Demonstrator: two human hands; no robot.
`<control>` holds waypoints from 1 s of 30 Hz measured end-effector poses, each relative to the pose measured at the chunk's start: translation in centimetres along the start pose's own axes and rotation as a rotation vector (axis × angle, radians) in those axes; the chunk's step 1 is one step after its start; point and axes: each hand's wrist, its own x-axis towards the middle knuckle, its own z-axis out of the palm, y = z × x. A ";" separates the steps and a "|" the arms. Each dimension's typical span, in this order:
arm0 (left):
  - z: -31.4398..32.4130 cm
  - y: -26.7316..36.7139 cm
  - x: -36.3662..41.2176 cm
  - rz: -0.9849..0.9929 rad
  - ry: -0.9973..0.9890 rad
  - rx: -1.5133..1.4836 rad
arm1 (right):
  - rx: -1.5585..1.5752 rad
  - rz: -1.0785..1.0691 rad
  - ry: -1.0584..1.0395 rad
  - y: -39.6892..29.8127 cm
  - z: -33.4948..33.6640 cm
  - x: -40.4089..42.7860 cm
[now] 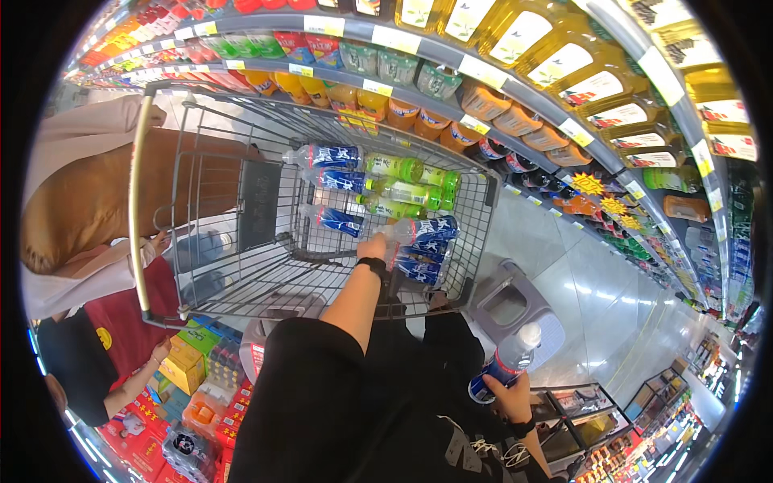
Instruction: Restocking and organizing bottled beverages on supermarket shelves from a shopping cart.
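My left hand (371,249), with a dark band at the wrist, reaches into a wire shopping cart (483,247). Its fingers close at the neck end of a blue-labelled clear plastic bottle (432,229). More such bottles lie below that one and on the cart's left side (338,181). Several green-labelled bottles (410,193) lie between and above them. Low at the right, outside the cart, my right hand (510,395) grips another blue-labelled bottle (513,356), its white cap pointing up.
Shelves of bottled drinks (423,72) curve along the top and right. A grey plastic step stool (513,302) stands on the tiled floor (580,284) beside the cart. Two other people are at the left, one by the cart's handle (139,211). Stacked drink cartons (184,362) stand at lower left.
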 end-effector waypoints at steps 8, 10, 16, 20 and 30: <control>-3.9 -6.7 8.9 -0.511 0.288 0.058 | -0.025 0.135 -0.002 2.5 3.2 -1.0; -2.6 -4.2 9.6 -0.513 0.256 -0.279 | 0.008 0.155 0.040 2.6 3.6 -1.2; -4.0 -6.5 13.9 -0.637 0.276 -0.288 | 0.017 0.197 0.040 1.0 5.2 -0.4; -8.5 -7.9 12.9 -0.496 0.118 -0.177 | -0.064 0.136 0.007 1.6 4.7 -0.2; -14.1 2.1 -9.3 0.291 0.249 -0.428 | 0.201 -0.085 -0.021 -1.2 2.9 -0.2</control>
